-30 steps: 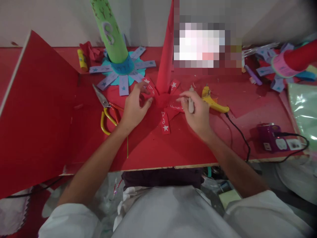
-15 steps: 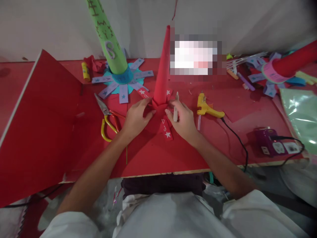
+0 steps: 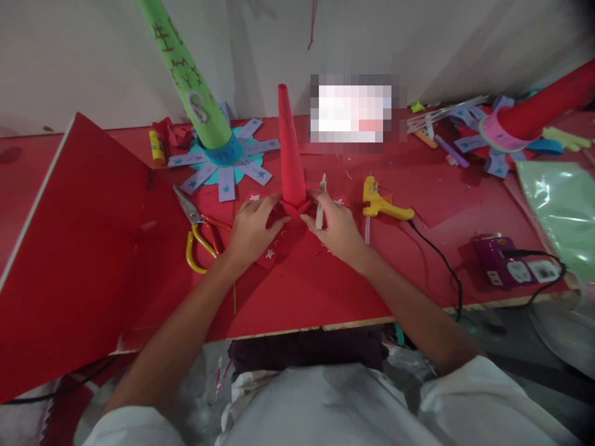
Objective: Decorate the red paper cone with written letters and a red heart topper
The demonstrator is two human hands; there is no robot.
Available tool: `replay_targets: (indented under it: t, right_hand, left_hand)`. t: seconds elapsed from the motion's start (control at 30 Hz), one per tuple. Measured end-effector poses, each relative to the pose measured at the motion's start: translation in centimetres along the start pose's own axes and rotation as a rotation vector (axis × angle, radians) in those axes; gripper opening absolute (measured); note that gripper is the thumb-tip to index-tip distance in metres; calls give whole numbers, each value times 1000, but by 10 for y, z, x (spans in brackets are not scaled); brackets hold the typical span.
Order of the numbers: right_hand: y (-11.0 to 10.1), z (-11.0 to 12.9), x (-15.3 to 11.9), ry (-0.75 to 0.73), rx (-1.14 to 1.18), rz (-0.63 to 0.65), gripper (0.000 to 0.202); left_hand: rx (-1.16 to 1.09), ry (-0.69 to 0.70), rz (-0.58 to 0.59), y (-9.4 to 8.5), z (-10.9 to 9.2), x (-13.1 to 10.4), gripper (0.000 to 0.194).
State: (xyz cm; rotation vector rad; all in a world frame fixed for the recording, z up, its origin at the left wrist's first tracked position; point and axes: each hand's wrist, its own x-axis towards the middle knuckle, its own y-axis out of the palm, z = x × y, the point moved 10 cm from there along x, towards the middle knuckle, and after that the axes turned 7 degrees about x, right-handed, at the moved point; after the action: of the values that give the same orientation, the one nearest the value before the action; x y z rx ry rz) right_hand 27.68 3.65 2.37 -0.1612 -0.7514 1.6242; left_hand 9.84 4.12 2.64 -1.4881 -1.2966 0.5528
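Observation:
A tall red paper cone point(image 3: 291, 155) stands between my hands with a folded red collar around its foot, leaning slightly left. My left hand point(image 3: 251, 232) pinches the left side of that collar with thumb and fingers. On the opposite side my right hand point(image 3: 341, 229) grips the collar the same way. A slim beige tool point(image 3: 320, 214) lies by the right thumb and forefinger; I cannot tell whether it is held. Red strips with white stars point(image 3: 270, 254) spread out from the base, partly hidden under both hands.
Scissors point(image 3: 198, 229) lie left of my left hand, with a red board point(image 3: 69, 260) standing beyond. Behind is a green paper tube point(image 3: 204, 111) on a blue base. To the right are a yellow glue gun point(image 3: 381, 201), its cord, and a purple power block point(image 3: 504, 263).
The cone has turned in my hands, and its tip has swung left. Its starred strips point in different directions now. Both hands stay at the collar. The whole view has shifted slightly.

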Motion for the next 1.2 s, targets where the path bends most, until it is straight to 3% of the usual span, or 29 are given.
replay_targets:
  t: [0.1, 0.3, 0.53, 0.63, 0.8, 0.9, 1.07, 1.2]
  right_hand:
    - [-3, 1, 0, -12, 13, -20, 46]
    - [-7, 12, -2, -33, 79, -26, 44]
    - [-1, -1, 4, 9, 82, 4, 52]
    - [-10, -1, 6, -7, 83, -50, 48]
    - [-34, 9, 2, -42, 120, -201, 30]
    - [-43, 6, -2, -19, 113, -277, 25]
    - [-45, 3, -5, -26, 231, -312, 24]
    - [-43, 7, -5, -10, 262, -297, 22]
  left_hand:
    - [-2, 20, -15, -2, -2, 0, 39]
    - [-99, 92, -133, -25, -16, 0, 33]
    - [-87, 24, -49, -11, -13, 0, 15]
    - [-172, 1, -80, -15, -9, 2, 22]
    - [-432, -195, -272, -36, 23, 4, 33]
    - [-747, -311, -363, -40, 43, 4, 39]
    - [-1258, -488, -216, -23, 50, 7, 67]
    - [-1473, -536, -173, -25, 51, 5, 65]
